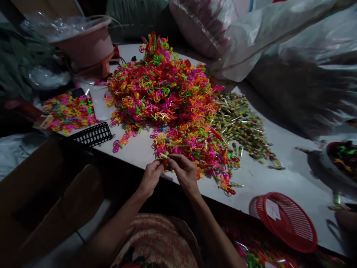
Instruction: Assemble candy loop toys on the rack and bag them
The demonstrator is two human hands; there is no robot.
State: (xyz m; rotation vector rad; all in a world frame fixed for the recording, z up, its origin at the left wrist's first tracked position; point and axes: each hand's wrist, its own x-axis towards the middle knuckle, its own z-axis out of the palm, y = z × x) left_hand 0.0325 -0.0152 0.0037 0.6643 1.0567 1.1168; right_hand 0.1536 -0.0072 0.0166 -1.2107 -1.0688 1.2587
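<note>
My left hand [151, 176] and my right hand [184, 172] meet at the front edge of the white table [134, 147]. Between their fingertips is a small tube in a shiny printed wrapper [164, 156], pinched from both sides. Something red shows just under it, too small to make out. Right behind my fingers rises a big heap of small bright plastic toy pieces [164, 89], pink, orange, yellow and green, some with wheel-like rings. To its right lies a spread pile of similar wrapped tubes [242, 124].
A red plastic basket [290, 223] tilts at the front right edge. Left stand a black slotted tray [93, 134] and a pink tub [86, 42]. A bowl [326, 163] of pieces and part of another person's hand [346, 219] are far right. Large sacks [301, 82] crowd the back.
</note>
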